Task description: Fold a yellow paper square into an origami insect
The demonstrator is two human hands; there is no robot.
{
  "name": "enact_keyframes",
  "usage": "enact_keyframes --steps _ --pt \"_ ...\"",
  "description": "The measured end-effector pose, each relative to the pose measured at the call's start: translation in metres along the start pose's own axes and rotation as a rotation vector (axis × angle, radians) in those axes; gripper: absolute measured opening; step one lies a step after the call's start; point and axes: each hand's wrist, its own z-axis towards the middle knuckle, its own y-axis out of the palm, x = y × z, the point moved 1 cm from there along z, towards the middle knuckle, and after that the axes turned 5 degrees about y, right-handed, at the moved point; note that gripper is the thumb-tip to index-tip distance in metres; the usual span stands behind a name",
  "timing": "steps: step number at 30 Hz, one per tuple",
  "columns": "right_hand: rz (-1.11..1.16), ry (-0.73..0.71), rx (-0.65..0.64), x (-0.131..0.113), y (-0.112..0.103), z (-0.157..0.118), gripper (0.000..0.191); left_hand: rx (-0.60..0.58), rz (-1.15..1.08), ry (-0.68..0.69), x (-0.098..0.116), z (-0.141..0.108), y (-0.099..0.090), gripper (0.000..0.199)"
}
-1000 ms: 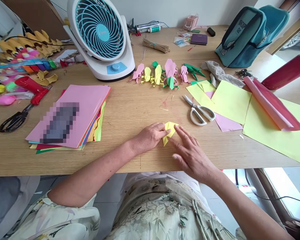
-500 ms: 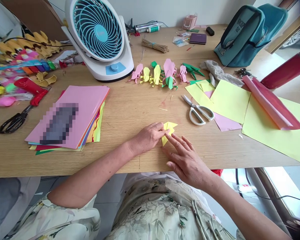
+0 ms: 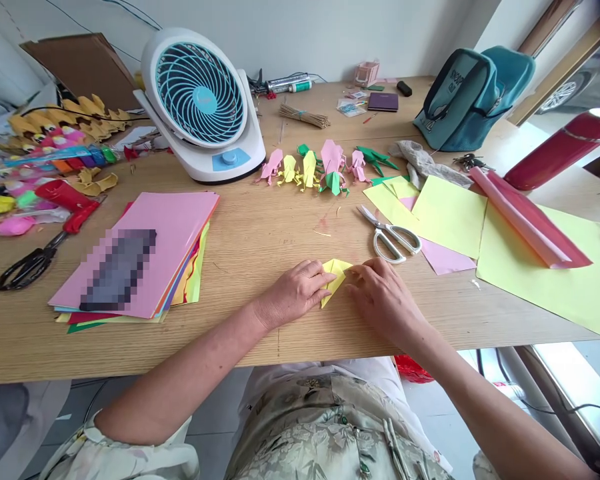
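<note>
A small folded piece of yellow paper lies on the table near its front edge, between my two hands. My left hand has its fingers closed on the paper's left side, holding it at the tabletop. My right hand pinches the paper's right corner between thumb and curled fingers. Creases and a pointed lower tip show on the yellow paper; its side edges are partly covered by my fingers. Just beyond my right hand are scissors with white handles.
Folded paper frogs in pink, yellow and green stand in a row behind. A stack of coloured paper lies left, below a fan. Yellow sheets, a red bottle and a teal bag are at right.
My right hand has gone from flat, spread fingers beside the paper to pinching its right corner. My left hand stays on the left side. The camera view has tilted up slightly.
</note>
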Motion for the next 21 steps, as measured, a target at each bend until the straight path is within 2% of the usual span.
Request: enact_keyframes --steps 4,11,15,21 --pt "-0.052 0.065 -0.019 -0.007 0.001 0.014 0.021 -0.004 -0.001 -0.041 0.001 0.0 -0.001 0.022" --pt "-0.05 0.206 -0.081 -0.023 0.005 0.017 0.017 0.069 0.036 -0.27 -0.001 -0.001 -0.002 0.052" --pt "0.059 0.245 -0.08 -0.026 0.006 0.018 0.014 0.083 0.008 -0.319 -0.003 -0.001 0.001 0.049" --pt "0.367 0.298 -0.083 -0.024 0.007 0.02 0.022 0.114 -0.083 -0.35 -0.004 -0.001 0.0 0.047"
